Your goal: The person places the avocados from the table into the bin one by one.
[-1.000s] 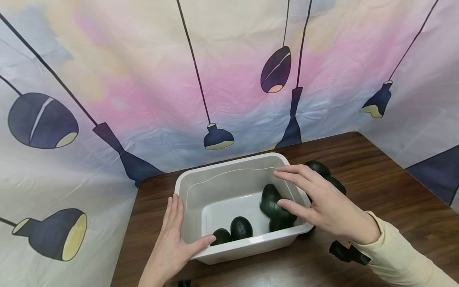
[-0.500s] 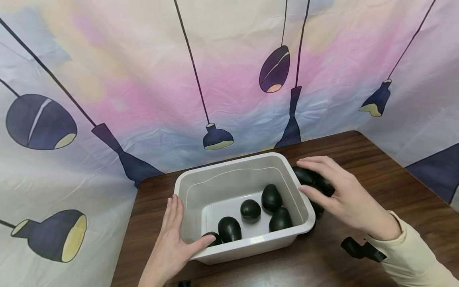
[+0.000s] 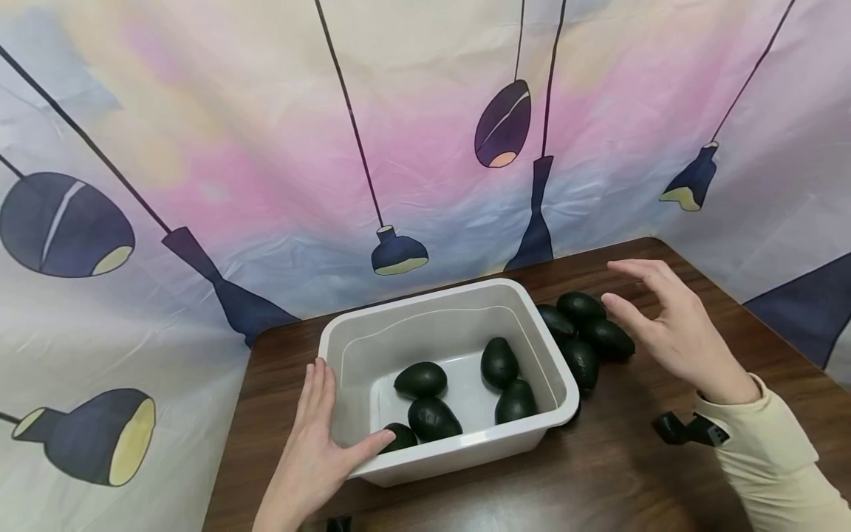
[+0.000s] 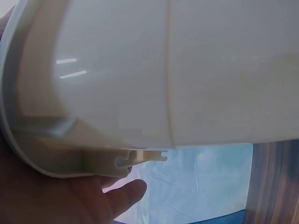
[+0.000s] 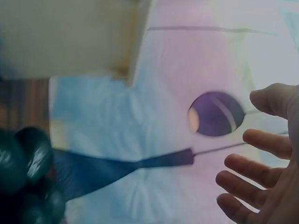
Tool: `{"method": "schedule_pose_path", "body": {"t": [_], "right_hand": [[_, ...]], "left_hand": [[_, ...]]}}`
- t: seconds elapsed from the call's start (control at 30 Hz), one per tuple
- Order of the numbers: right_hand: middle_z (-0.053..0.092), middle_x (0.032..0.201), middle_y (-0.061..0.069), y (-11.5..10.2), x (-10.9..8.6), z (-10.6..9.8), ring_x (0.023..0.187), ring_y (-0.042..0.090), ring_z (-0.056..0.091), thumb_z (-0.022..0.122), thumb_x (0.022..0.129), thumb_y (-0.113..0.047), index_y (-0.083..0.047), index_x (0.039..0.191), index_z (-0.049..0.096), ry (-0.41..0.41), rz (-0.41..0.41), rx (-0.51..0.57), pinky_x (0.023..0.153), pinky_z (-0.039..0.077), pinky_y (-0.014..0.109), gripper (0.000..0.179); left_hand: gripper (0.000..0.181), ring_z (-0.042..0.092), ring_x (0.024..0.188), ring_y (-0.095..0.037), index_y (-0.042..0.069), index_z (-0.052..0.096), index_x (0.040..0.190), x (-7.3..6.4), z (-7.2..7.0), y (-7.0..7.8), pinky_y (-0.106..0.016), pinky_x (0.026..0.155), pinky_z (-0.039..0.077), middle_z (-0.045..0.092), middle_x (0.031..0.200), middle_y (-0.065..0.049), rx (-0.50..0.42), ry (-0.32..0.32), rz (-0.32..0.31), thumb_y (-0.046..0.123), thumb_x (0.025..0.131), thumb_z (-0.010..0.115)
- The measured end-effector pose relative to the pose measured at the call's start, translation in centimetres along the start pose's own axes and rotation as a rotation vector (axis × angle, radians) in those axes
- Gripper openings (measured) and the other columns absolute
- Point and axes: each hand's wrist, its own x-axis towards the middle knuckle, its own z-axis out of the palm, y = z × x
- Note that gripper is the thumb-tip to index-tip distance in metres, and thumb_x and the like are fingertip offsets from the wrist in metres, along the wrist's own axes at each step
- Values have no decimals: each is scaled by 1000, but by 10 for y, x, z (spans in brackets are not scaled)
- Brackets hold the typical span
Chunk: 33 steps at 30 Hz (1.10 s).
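Head view: white plastic bin [image 3: 459, 462], lower centre of frame, on wood-grain table [image 3: 585, 480]. Five dark green avocados [image 3: 434, 419] lie inside: three toward the left, the nearest partly hidden behind rim and thumb; two toward the right. Avocado pile [image 3: 580, 363], right of centre, sits just beside the bin's right wall, between bin and right hand. Left hand [image 3: 309, 440], lower left of centre: fingers extended along the left rim, thumb across the near corner; it touches the bin only. Right hand [image 3: 688, 332], right of frame, is raised beside the pile: thumb and fingers apart, slightly bent, grasping nothing.

Left wrist view: bin wall fills most of the frame; hand at lower left, against the rim.

Right wrist view: hand at right edge, fingers spread, holding nothing; pile lower left, bin upper left.
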Motion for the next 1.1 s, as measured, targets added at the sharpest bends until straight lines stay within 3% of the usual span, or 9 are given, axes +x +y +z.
{"method": "schedule_pose_path", "body": {"t": [0.17, 0.27, 0.47, 0.7, 0.9, 1.1], "right_hand": [[44, 134, 7, 25, 0, 6, 124, 30, 39, 63, 91, -30, -21, 137, 49, -88, 109, 7, 92, 32, 50, 49], [39, 136, 16, 42, -1, 12, 124, 39, 35, 61, 92, -38, -11, 138, 46, -174, 169, -21, 91, 29, 59, 55], [33, 135, 28, 78, -10, 27, 122, 48, 28, 55, 92, -47, 1, 140, 38, -319, 257, -90, 89, 29, 63, 70], [35, 130, 30, 103, -25, 43, 119, 48, 31, 53, 93, -48, 4, 138, 39, -307, 288, -92, 87, 32, 62, 70], [34, 127, 30, 111, -34, 51, 112, 44, 39, 54, 93, -47, 7, 132, 37, -313, 325, -67, 85, 36, 58, 69], [35, 125, 31, 115, -38, 56, 114, 45, 35, 56, 93, -44, 9, 129, 39, -330, 309, -61, 87, 32, 59, 67]], "left_hand": [[118, -10, 142, -19, 11, 2, 151, 1, 0, 0, -57, 106, 18, -13, 155, 3, -4, -3, -1, 69, 71, 65], [117, -11, 142, -18, 11, 2, 151, 0, 0, 0, -57, 106, 18, -13, 155, 4, -2, -4, -4, 69, 71, 65], [117, -11, 142, -17, 12, 2, 151, 1, 1, 0, -57, 106, 17, -13, 155, 4, -3, -1, -3, 68, 72, 65], [117, -11, 142, -17, 11, 2, 151, 0, 1, 0, -57, 106, 17, -13, 155, 3, -10, -3, -6, 68, 71, 66], [116, -12, 141, -16, 11, 3, 151, 0, 0, 0, -58, 106, 17, -13, 155, 4, -12, -3, -4, 68, 72, 66], [116, -12, 141, -16, 11, 3, 151, 0, 1, 0, -58, 106, 18, -13, 155, 4, -9, -2, -4, 67, 72, 66]]}}
